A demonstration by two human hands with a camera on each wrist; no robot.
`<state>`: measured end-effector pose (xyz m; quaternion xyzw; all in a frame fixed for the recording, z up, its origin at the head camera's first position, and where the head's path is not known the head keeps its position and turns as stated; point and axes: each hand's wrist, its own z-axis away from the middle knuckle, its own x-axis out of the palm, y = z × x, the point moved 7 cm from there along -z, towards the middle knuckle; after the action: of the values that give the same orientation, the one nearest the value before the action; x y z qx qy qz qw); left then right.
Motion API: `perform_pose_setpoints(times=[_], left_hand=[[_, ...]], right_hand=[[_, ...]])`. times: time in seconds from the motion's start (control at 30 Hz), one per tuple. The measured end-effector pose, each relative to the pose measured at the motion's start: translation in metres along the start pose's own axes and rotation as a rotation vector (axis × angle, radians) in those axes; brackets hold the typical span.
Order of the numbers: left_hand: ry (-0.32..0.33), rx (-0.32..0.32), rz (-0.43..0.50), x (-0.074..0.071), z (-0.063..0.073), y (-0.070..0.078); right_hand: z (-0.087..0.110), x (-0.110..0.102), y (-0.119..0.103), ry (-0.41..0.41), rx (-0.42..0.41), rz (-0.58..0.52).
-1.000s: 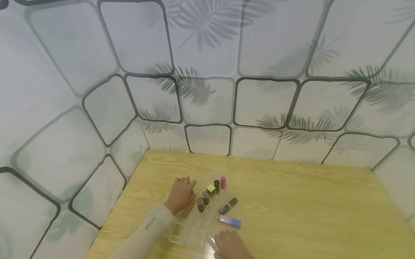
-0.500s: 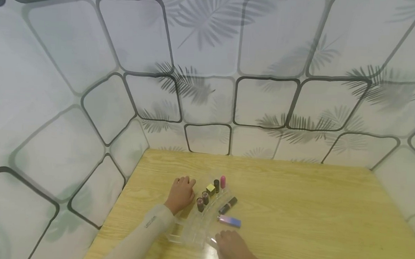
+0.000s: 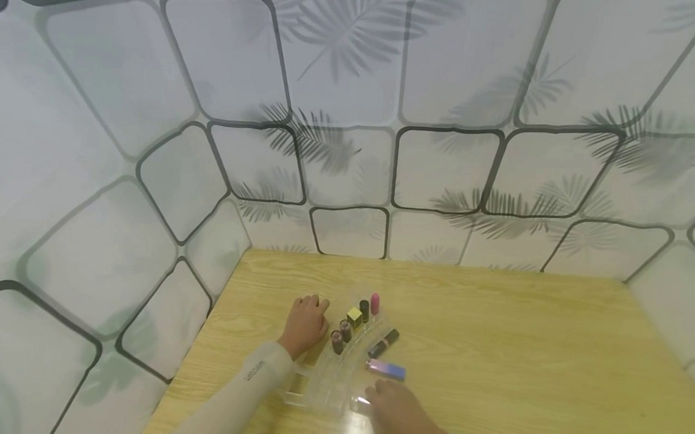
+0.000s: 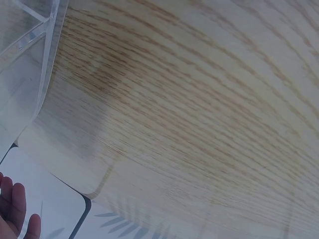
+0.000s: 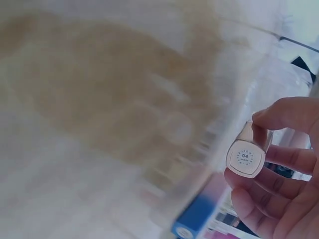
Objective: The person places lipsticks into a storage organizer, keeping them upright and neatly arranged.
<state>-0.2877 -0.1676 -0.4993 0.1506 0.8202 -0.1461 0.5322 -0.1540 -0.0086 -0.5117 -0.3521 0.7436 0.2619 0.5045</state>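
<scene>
My right hand (image 3: 404,415) pinches a small pale lipstick tube (image 5: 245,158) between thumb and fingers. In the right wrist view its squarish end, marked 04, faces the camera. In the head view the tube lies close to the near end of a clear curved lipstick organizer (image 3: 327,386); whether they touch I cannot tell. My left hand (image 3: 304,325) is at the organizer's far left side, its fingers loosely bent; contact is unclear. Standing in the organizer are two dark brown lipsticks (image 3: 337,341), a gold-topped one (image 3: 354,317), a black one (image 3: 365,310) and a pink one (image 3: 375,303).
On the wooden table (image 3: 504,360), right of the organizer, lie a black lipstick tube (image 3: 384,343) and a pink-to-blue tube (image 3: 386,369). Patterned walls (image 3: 347,233) border the table at the back and left.
My right hand has shifted slightly right with the tube, which now lies more level in the head view. My left hand and the standing lipsticks keep their places.
</scene>
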Motion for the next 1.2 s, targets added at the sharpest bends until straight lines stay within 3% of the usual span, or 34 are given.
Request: perform_pose_setpoints(times=[0.2, 0.33, 0.43, 0.53, 0.93, 1.2], left_hand=[[-0.019, -0.012, 0.014, 0.003, 0.0, -0.001], [-0.01, -0.007, 0.001, 0.003, 0.0, -0.001], [0.0, -0.005, 0.0, 0.003, 0.0, -0.001], [-0.001, -0.007, 0.006, 0.003, 0.0, -0.001], [-0.018, -0.017, 0.004, 0.005, -0.002, -0.002], [-0.048, -0.024, -0.008, 0.007, -0.001, -0.003]], right_hand=[[-0.006, -0.013, 0.01, 0.08, -0.033, 0.045], [-0.013, -0.018, 0.018, -0.004, -0.056, 0.061], [-0.018, -0.026, 0.027, -0.087, -0.021, 0.003], [-0.024, -0.036, 0.035, -0.118, 0.012, -0.044], [-0.045, -0.077, 0.059, -0.006, 0.022, -0.152], [-0.05, -0.093, 0.069, -0.021, 0.062, -0.181]])
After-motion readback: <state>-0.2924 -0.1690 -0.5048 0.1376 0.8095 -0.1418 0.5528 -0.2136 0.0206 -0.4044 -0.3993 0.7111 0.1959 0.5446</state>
